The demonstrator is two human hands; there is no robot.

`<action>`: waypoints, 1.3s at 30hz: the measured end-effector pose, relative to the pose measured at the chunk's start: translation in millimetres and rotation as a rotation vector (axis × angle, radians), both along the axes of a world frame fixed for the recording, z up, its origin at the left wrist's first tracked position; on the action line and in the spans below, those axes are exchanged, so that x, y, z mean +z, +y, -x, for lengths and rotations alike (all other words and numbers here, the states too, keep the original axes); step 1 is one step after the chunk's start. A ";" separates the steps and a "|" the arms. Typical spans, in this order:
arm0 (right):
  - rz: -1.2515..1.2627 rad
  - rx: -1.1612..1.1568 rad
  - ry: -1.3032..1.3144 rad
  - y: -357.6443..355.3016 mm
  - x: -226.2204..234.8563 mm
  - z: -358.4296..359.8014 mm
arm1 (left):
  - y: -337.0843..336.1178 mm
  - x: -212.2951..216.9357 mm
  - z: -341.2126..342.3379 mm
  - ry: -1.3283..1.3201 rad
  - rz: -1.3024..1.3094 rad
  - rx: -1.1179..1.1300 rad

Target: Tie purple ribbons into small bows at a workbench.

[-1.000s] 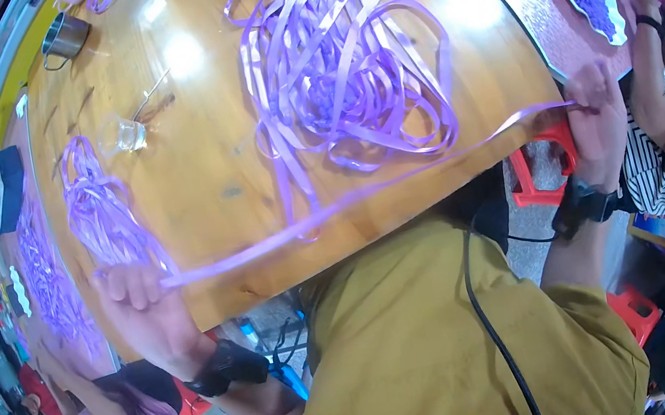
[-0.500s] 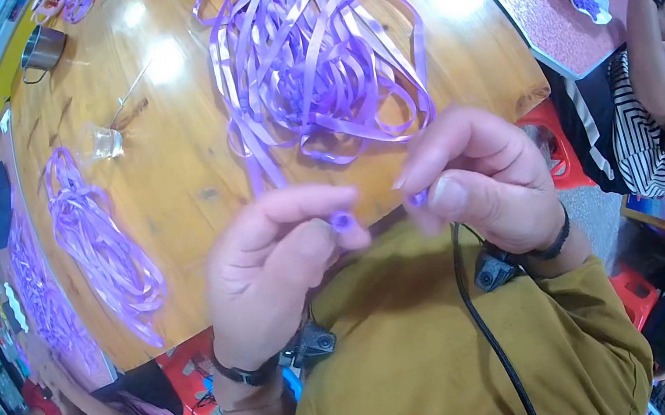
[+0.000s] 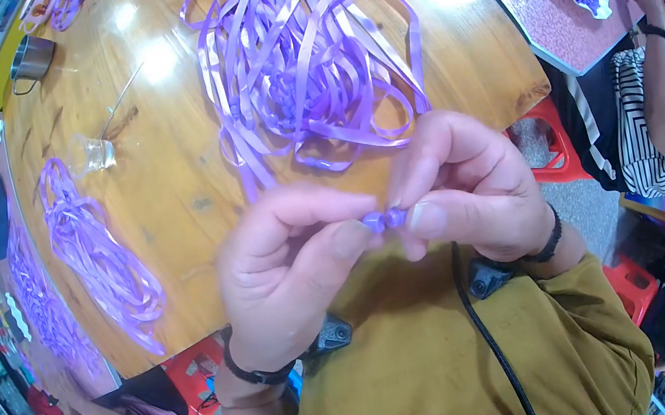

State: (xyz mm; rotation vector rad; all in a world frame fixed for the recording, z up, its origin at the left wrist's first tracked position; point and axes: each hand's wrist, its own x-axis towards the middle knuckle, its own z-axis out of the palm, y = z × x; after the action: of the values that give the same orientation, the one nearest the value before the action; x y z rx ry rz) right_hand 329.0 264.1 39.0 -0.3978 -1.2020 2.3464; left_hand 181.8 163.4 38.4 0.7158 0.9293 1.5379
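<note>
Both hands meet over the near edge of the wooden tabletop [image 3: 171, 200], the left hand [image 3: 288, 282] and right hand [image 3: 472, 192] each pinching closed, thumb against forefinger, on one small folded piece of purple ribbon [image 3: 383, 219] between them. A loose tangle of purple ribbon [image 3: 298, 62] lies mid-tabletop just beyond, and a smaller ribbon bundle [image 3: 95, 249] lies toward the left edge.

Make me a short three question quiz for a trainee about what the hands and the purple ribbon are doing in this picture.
1. True or false: the left hand and right hand pinch one small purple ribbon piece between their fingertips.
2. Where is the big loose ribbon tangle? A on the wooden table, B on the floor, C in a box.
3. Fill in: the metal cup stands at the table's far ____ corner.

Key: 1 true. 2 A. 3 left.
</note>
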 end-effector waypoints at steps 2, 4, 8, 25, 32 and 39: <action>0.010 0.007 0.002 0.5 -2.2 1.0 | 0.8 -1.8 -1.2 0.021 -0.022 0.023; 0.014 0.009 0.010 1.4 -3.3 1.4 | 1.7 -2.0 -1.7 0.034 -0.040 0.030; 0.015 0.013 0.019 2.6 -3.2 2.1 | 3.0 -0.6 -0.4 0.100 -0.042 0.064; -0.633 -0.109 -0.131 -13.0 -4.5 -5.4 | -9.1 -1.6 -7.9 0.511 -0.086 0.098; -0.759 -0.165 -0.136 -15.5 -6.4 -7.3 | -8.6 3.4 -13.8 0.143 0.094 0.059; -0.749 -0.171 -0.156 -14.2 -5.8 -5.3 | -6.8 -0.6 -8.9 0.058 0.174 0.048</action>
State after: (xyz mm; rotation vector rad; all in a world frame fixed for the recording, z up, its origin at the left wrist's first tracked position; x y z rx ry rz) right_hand 334.4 250.0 33.2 -0.3952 -1.9105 1.5854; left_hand 190.7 156.6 37.9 0.6203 1.1159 1.4632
